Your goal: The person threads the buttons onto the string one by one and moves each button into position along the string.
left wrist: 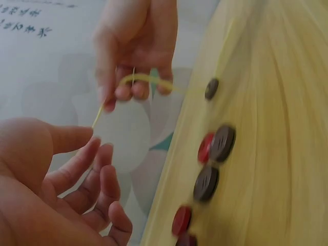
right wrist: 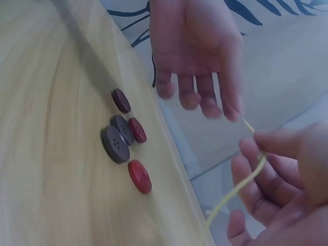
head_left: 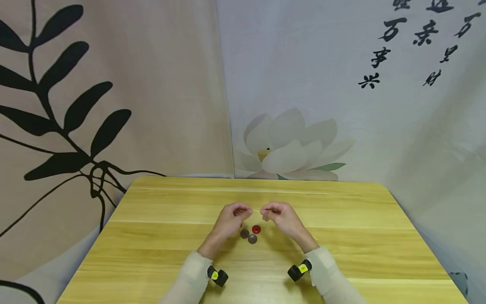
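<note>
A thin yellow string point(head_left: 256, 210) spans the small gap between the two hands above the table. My left hand point(head_left: 229, 218) pinches one end between thumb and index finger; its other fingers are loosely bent. My right hand point(head_left: 282, 216) pinches the string a short way along, and a longer tail of the yellow string point(right wrist: 233, 192) hangs past its fingers. Below the hands lie several round buttons, among them a red button point(head_left: 256, 229), a brown button point(head_left: 244, 233) and another brown button point(head_left: 252, 239). In the right wrist view the big brown button point(right wrist: 115, 144) shows small holes.
The wooden table point(head_left: 152, 261) has light yellow grain and rounded far corners. Behind it hang curtains point(head_left: 182, 84) printed with dark leaves, a lotus and writing. A black wrist camera point(head_left: 217, 276) sits on the left sleeve, another camera point(head_left: 300, 270) on the right.
</note>
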{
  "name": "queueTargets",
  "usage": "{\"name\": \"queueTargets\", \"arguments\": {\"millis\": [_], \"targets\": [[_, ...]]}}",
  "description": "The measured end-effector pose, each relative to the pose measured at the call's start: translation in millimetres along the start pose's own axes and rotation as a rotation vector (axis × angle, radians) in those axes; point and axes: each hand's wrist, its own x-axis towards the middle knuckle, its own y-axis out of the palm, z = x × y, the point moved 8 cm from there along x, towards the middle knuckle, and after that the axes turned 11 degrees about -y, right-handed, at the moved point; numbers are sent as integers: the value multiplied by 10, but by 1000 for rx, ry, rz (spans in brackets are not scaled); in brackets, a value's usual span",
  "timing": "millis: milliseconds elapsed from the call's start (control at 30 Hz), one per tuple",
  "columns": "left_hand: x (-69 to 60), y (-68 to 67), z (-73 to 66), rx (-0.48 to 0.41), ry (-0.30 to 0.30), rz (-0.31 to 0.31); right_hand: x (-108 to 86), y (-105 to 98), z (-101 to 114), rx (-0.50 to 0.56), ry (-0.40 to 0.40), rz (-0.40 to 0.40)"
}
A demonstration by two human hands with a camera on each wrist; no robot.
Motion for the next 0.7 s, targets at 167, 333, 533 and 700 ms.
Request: {"name": "queueTargets", "arguments": {"millis": [167,333,533,700], "targets": [[29,-148,71,61,-6,-21,23,-64,-74,11,28,-18],[79,-255,199,103,-42,-24,37,-106,-205,39,70,-24],[135,-321,344,131,-67,-35,50,-131,-352,82,86,-32],[163,-333,421,151,-77,-31,59,-133,-455,80,84,-19]]}}
